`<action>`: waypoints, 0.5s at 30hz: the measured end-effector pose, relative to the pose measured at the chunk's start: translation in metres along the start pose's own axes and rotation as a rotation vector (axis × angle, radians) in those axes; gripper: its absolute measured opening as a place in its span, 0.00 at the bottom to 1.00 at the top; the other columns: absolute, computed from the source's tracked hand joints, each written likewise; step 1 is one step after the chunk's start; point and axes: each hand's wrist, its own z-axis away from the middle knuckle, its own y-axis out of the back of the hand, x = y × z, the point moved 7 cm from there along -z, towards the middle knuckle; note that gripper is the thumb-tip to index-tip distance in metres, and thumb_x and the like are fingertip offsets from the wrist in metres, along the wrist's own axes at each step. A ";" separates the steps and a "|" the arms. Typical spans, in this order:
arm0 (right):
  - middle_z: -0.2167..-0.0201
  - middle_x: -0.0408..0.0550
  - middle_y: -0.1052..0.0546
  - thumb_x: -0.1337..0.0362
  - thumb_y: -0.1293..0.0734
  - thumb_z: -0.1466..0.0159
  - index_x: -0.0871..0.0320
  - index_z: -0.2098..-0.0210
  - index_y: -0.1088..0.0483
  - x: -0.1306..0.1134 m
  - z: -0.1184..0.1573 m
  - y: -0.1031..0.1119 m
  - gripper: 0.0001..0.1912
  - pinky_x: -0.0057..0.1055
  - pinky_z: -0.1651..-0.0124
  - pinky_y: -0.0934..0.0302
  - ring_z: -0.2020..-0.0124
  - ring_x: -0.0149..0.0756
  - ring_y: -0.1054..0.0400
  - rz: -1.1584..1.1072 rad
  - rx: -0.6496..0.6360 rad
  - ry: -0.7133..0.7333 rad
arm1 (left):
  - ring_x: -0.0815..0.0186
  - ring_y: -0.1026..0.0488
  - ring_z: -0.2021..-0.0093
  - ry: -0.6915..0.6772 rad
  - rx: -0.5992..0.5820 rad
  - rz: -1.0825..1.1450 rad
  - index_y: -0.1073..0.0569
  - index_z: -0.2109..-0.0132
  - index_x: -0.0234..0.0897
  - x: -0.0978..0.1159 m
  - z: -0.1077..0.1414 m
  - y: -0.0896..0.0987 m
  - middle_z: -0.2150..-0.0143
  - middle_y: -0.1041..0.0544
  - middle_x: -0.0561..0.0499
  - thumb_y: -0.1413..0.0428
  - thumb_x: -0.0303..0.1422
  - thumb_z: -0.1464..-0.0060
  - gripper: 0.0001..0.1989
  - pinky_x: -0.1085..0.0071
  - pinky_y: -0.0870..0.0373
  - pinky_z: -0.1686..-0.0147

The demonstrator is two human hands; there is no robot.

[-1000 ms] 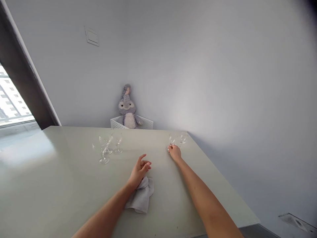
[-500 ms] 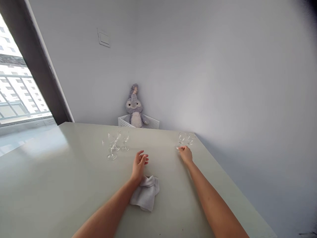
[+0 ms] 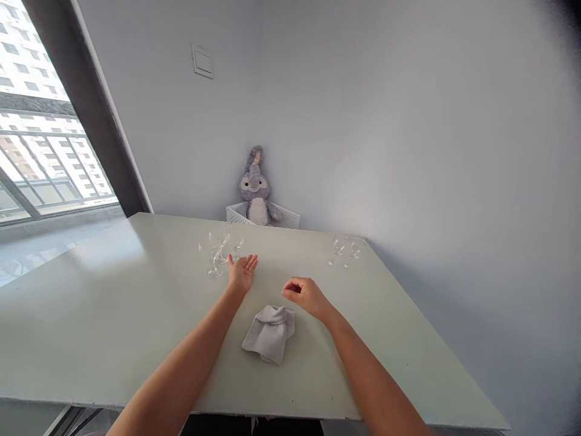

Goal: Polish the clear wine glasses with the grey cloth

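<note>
Evidently part-sorted: two glasses (image 3: pixel 340 244) stand beyond the right hand (image 3: pixel 309 297), three glasses (image 3: pixel 221 249) just beyond the left hand (image 3: pixel 241 275).
Left palm turns up, fingers spread; right fingers curl towards the thumb, contact unclear, nothing visible held; the cloth (image 3: pixel 270 336) lies nearer the body.

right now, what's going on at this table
A person has both bare hands out over a pale table. The left hand is open, palm up, beside a cluster of clear stemmed glasses; whether it touches one is hard to tell. The right hand is loosely curled, with nothing visible in it, beyond a crumpled grey cloth. Two more glasses stand near the far right corner. Behind the table, a plush toy sits in a white basket.
</note>
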 end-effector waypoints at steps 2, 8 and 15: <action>0.79 0.38 0.36 0.53 0.34 0.49 0.57 0.61 0.30 0.007 0.004 -0.006 0.19 0.24 0.74 0.47 0.77 0.26 0.44 -0.039 -0.105 -0.029 | 0.64 0.26 0.61 0.008 -0.014 0.007 0.67 0.40 0.51 0.001 -0.004 -0.004 0.50 0.34 0.41 0.49 0.24 0.50 0.40 0.67 0.29 0.61; 0.77 0.39 0.29 0.61 0.32 0.51 0.54 0.63 0.27 0.027 0.015 -0.038 0.15 0.24 0.74 0.45 0.76 0.29 0.38 0.028 -0.382 -0.067 | 0.66 0.26 0.59 0.006 -0.033 0.065 0.60 0.41 0.51 0.010 -0.017 -0.014 0.50 0.34 0.43 0.51 0.22 0.50 0.36 0.67 0.30 0.59; 0.67 0.43 0.27 0.73 0.44 0.48 0.54 0.64 0.27 0.013 0.009 -0.017 0.19 0.29 0.62 0.42 0.66 0.32 0.35 0.036 -0.147 0.150 | 0.64 0.29 0.55 0.023 -0.051 0.153 0.45 0.49 0.40 0.018 -0.023 -0.015 0.50 0.33 0.41 0.54 0.22 0.52 0.22 0.66 0.30 0.58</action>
